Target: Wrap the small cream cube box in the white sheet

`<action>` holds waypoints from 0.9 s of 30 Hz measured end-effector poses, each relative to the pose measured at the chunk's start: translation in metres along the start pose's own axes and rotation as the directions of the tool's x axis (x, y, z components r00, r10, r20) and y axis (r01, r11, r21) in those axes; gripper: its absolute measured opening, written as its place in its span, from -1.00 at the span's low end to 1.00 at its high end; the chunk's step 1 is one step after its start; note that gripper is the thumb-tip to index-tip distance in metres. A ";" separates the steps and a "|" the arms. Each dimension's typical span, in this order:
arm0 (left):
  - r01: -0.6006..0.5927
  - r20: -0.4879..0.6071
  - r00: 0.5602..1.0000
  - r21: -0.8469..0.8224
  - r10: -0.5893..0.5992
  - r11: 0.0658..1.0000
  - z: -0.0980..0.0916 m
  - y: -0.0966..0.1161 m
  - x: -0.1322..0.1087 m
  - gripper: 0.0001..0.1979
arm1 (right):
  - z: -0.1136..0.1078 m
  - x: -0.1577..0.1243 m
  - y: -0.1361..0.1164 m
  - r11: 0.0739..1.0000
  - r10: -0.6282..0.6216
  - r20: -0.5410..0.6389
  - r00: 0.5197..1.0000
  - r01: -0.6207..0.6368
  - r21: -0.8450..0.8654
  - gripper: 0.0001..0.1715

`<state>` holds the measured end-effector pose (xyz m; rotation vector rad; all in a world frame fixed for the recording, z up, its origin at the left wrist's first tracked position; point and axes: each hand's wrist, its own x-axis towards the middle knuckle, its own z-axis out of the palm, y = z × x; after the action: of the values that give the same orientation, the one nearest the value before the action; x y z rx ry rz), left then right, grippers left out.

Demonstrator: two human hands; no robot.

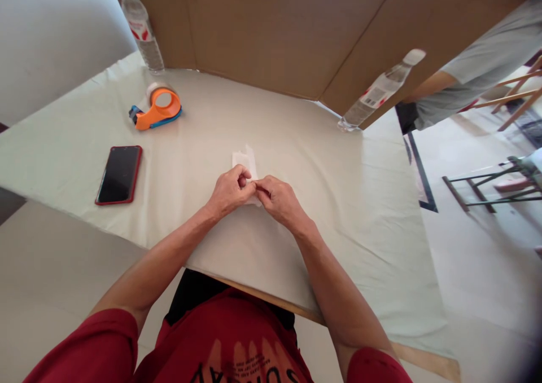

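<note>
My left hand [232, 189] and my right hand [278, 200] meet near the middle of the table, fingertips pinched together and almost touching. Whatever sits between the fingertips is too small and covered to make out. Under and just beyond them lies a thin white piece, like paper or tissue [244, 158], with an uneven far edge. My hands cover part of it, and a bit of it shows below the fingers.
An orange tape dispenser [165, 111] and a red-cased phone [119, 175] lie to the left on the cloth-covered table [330, 174]. Two water bottles [146, 42] [375, 98] stand against a cardboard panel [271, 33]. Behind it at right is a person in grey [491, 50].
</note>
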<state>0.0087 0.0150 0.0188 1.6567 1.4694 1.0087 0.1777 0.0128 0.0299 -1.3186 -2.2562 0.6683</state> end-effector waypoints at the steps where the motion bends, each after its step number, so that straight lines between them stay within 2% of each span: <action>1: -0.003 0.007 1.000 -0.002 0.003 1.000 0.000 0.000 0.000 -0.87 | 0.000 0.000 0.001 1.000 -0.003 0.006 1.000 0.003 0.016 -0.72; 8: -0.046 0.024 0.999 0.043 0.045 0.998 0.001 0.001 0.000 -0.84 | -0.004 0.005 0.010 0.949 0.068 0.037 0.997 -0.076 0.306 -0.66; 13: -0.033 -0.017 0.999 0.104 0.035 0.994 0.005 0.003 0.000 -0.89 | -0.010 0.008 0.011 0.955 0.017 0.110 0.994 -0.049 0.292 -0.65; 18: -0.013 -0.010 1.000 0.139 0.015 0.990 0.007 0.004 0.001 -0.87 | -0.017 0.012 0.007 0.955 0.037 0.155 0.987 -0.081 0.287 -0.72; 24: -0.073 -0.012 0.997 0.193 0.077 0.979 0.008 0.001 0.000 -0.88 | -0.015 0.026 0.018 0.898 0.191 0.042 0.981 -0.192 0.395 -0.76; 27: -0.099 0.000 0.995 0.230 0.102 0.968 0.008 -0.002 0.000 -0.90 | -0.010 0.037 0.027 0.888 0.199 0.014 0.980 -0.186 0.421 -0.74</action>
<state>0.0147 0.0148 0.0132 1.9082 1.5719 0.9321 0.1851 0.0594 0.0259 -1.3249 -1.8270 1.1262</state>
